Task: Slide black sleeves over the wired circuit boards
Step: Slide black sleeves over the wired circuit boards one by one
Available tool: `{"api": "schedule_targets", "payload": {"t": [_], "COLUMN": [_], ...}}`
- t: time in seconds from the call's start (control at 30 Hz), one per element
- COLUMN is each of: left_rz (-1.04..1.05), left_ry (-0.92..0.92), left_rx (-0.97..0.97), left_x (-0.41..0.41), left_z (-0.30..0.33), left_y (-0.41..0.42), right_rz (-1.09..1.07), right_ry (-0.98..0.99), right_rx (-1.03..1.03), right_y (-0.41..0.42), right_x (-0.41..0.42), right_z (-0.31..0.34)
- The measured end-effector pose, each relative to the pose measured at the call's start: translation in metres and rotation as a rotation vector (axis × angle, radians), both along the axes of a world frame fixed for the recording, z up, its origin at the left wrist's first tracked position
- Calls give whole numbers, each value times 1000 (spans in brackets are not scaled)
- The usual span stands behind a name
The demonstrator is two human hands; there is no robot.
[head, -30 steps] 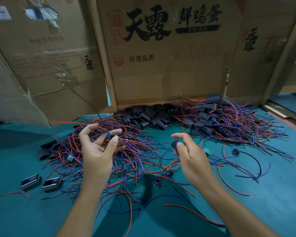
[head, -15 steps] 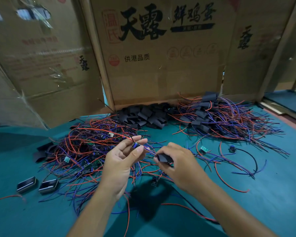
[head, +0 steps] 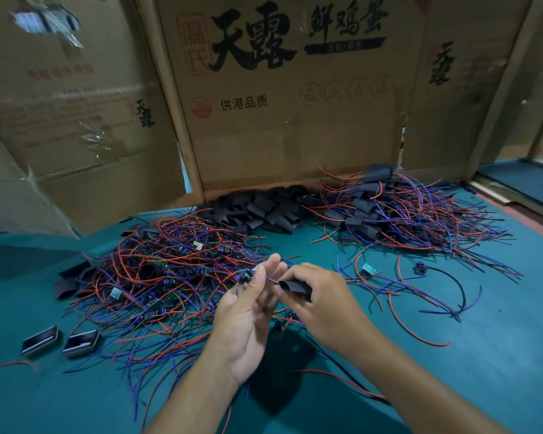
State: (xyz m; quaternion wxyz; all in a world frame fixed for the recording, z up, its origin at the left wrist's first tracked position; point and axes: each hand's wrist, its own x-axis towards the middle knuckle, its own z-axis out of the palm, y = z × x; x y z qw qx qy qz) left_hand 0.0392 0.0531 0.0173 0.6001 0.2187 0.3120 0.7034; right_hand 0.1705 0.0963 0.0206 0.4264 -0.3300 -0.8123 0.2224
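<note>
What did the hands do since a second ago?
The two hands came together. The left hand lifted a wired circuit board off the tangled wire pile and now pinches it; the right hand, holding a black sleeve all along, brought its open end up to the board's wires. The loose sleeves heap, the sleeved pile and the green table stayed put.

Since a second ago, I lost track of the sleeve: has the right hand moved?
Yes. The right hand, holding the black sleeve, moved left toward the left hand, away from the finished pile.
</note>
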Motion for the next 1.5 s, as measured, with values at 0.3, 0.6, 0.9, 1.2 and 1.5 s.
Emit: {"api": "schedule_targets", "payload": {"t": [0.3,0.6,0.9,1.2,1.5], "left_rz": [68,104,178,177,116], "left_ry": [39,253,226,89,-10], "left_rx": [76,22,47,55,62], "left_x": [-15,-3,-21,-31,-34], "left_z": [6,-1,5,15,21], "left_y": [2,1,3,2,-1], "right_rz": [89,155,23,229,449], "right_ry": [104,158,-32,13,100], "right_rx": [-248,-383,-166,-565,-626], "right_y": [0,4,14,21,19], "right_x": [0,1,14,30,39], "right_z": [5,1,3,12,17]}}
